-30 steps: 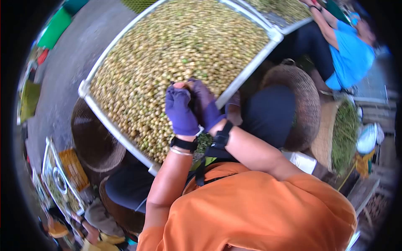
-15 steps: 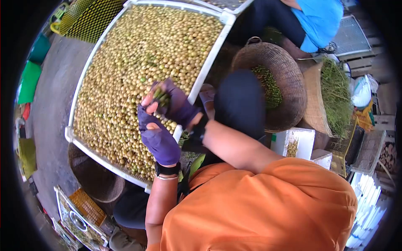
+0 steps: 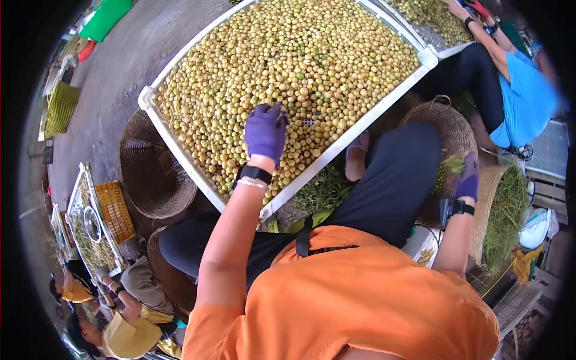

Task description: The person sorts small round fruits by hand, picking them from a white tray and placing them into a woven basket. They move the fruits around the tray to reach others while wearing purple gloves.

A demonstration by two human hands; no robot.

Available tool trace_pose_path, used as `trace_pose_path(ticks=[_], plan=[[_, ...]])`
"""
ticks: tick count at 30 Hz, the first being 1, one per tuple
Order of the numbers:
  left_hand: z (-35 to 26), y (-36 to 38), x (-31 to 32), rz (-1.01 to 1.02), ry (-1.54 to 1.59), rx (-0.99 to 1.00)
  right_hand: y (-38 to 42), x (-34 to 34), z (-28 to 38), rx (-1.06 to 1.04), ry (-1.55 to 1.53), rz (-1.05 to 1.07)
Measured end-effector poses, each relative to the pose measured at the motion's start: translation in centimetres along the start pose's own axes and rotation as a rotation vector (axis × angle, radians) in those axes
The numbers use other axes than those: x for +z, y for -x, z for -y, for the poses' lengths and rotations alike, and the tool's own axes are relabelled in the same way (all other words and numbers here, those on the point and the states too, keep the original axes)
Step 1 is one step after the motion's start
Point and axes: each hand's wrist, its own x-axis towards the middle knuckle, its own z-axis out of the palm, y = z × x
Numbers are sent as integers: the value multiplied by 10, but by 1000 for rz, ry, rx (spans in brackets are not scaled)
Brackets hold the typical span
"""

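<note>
Round, pale yellow-brown fruits (image 3: 240, 66) fill a white-framed tray (image 3: 186, 159) in front of me. My left hand (image 3: 266, 133), in a purple fingerless glove, rests among the fruits near the tray's close side, its fingers curled down. What those fingers hold, if anything, is hidden. Off to the right, my right hand (image 3: 468, 179), gloved alike, is above a woven basket (image 3: 459, 129). A blurred clump of small green fruits (image 3: 454, 165) is at its fingers, and motion smears whether they are gripped or falling.
A person in a blue shirt (image 3: 525, 99) sits at upper right beside another fruit tray (image 3: 435, 21). Green stems (image 3: 507, 216) lie in a basket at right. A dark woven basket (image 3: 157, 174) stands left of the tray. Other people work at lower left.
My hands were together over the tray, with green fruits in the right one. The right hand has swung right to the basket; the left has dropped onto the fruits. The view has shifted.
</note>
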Motion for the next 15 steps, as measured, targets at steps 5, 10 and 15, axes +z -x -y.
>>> trace_pose_path(ticks=[5, 10, 15], plan=[[10, -18, 25, 115, -363, 129, 55, 40, 67, -537, 115, 478], [21, -23, 21, 106, -326, 158, 200, 148, 128, -360, -154, 1095], [17, -4, 8, 50, 556, -273, 210, 257, 65, -450, 412, 1318]])
